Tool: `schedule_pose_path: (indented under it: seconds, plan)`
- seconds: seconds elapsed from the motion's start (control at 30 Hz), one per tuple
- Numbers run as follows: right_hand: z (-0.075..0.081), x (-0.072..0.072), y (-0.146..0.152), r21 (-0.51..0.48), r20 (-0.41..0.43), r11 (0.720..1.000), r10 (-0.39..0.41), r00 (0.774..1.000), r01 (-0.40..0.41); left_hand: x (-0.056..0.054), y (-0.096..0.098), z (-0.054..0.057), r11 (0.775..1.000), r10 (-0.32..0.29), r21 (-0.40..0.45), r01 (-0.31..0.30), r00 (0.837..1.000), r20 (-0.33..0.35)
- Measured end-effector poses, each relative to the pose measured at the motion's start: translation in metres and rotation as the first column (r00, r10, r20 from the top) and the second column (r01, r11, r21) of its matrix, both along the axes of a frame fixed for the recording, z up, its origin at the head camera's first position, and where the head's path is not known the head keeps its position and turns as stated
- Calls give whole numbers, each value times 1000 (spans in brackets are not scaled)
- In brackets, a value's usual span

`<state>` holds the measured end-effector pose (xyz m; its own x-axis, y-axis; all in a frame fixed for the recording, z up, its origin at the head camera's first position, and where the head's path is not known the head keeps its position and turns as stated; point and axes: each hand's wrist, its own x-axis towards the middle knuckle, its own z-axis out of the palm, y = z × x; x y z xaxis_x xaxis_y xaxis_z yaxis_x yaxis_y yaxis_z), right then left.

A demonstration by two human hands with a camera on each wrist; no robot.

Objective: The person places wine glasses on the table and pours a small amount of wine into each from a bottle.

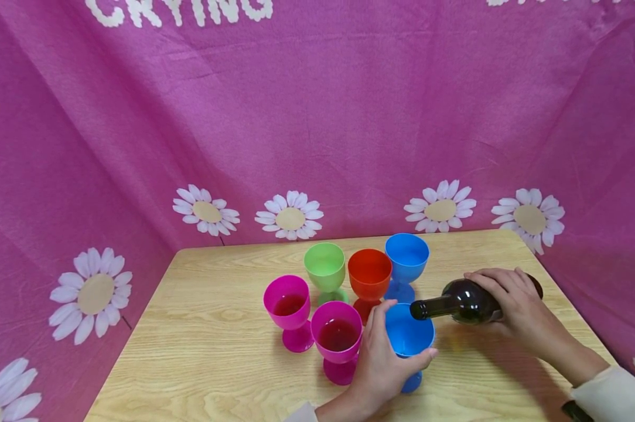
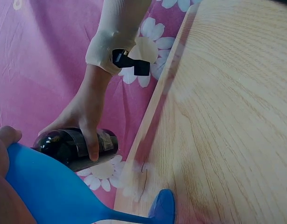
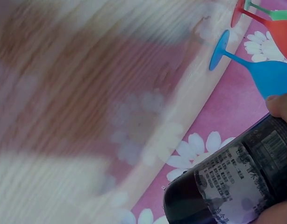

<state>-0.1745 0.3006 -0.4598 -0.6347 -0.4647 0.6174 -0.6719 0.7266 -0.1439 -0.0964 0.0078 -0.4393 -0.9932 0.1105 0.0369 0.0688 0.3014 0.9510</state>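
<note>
My right hand [image 1: 512, 305] grips a dark glass wine bottle [image 1: 470, 302] round its body, tilted nearly level with the neck pointing left. The bottle's mouth overlaps the rim of the near blue goblet [image 1: 409, 334] in the head view. Around that goblet's bowl curl the thumb and fingers of my left hand [image 1: 378, 357]. In the left wrist view the blue goblet [image 2: 54, 186] shows its stem and foot beside the table. A printed label [image 3: 234, 182] faces the right wrist camera.
Left of my left hand stand two magenta goblets [image 1: 338, 334] with red liquid inside. Behind are a green goblet [image 1: 324, 264], a red goblet [image 1: 369, 272] and another blue goblet [image 1: 407, 255]. A pink cloth [image 1: 317, 117] with daisies surrounds the wooden table [image 1: 207, 328].
</note>
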Motion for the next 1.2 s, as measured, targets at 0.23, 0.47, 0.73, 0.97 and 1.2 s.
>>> schedule_pose_path:
  seconds: [0.23,0.47,0.73,0.97,1.2]
  plan:
    - [7,-1,4,23,-22,1000,6,1000,-5,0,0,1,1000,-5,4,5,1000,4]
    - [12,-3,7,70,-61,997,19,998,-15,-1,0,2,1000,-3,-8,3,1000,8]
    - [14,-10,10,98,-130,993,76,989,-63,-1,-1,2,1000,-8,-9,9,1000,18]
    - [18,-11,12,117,-145,991,77,986,-60,-1,-2,1,1000,-13,-11,13,1000,7]
    - [25,-12,13,156,-145,986,79,986,-57,-1,-2,0,1000,-16,-6,16,1000,3]
